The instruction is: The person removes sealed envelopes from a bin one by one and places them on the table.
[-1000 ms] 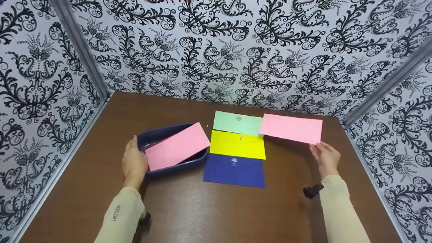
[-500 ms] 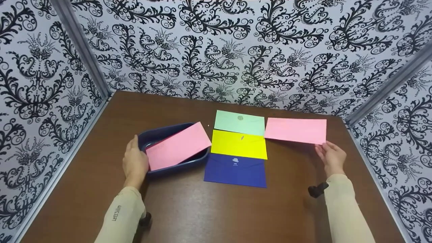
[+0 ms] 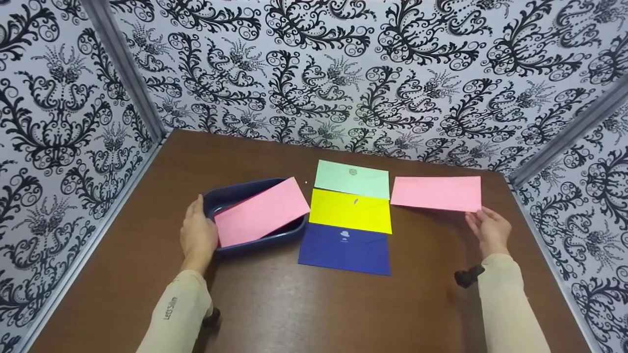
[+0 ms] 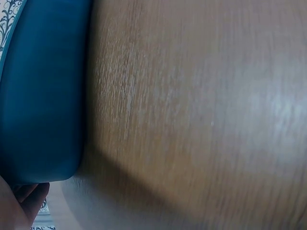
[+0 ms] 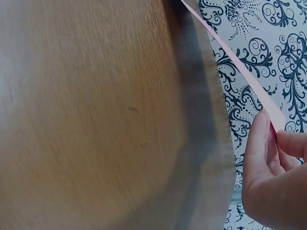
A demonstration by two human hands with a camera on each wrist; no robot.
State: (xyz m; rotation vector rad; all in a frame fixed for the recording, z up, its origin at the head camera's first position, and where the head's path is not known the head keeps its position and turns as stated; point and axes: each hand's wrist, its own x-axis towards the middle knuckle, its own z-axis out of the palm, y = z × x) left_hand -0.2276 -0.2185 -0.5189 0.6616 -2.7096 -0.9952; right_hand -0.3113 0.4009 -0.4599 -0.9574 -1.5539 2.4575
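My right hand [image 3: 488, 231] pinches one corner of a pink envelope [image 3: 436, 193] and holds it up above the surface [image 3: 314, 314], near the far right corner. My left hand [image 3: 198, 237] rests flat on the near left side of the blue tray [image 3: 230, 192], fingers mostly straight. A second pink envelope [image 3: 260, 212] lies slanted in that tray and sticks out over its rim.

I hold the envelope by just a little bit of paper. I think it could slip out, or flop and bend, if I move fast. It is also just beside the green envelope [image 3: 352, 178]. A low swing could bump that one, or the yellow envelope [image 3: 351, 211] and dark blue envelope [image 3: 345, 249] lined up nearer me.

The patterned wall [image 3: 579, 196] is near on the right, so there is little room there. The near half of the surface has lots of open room.
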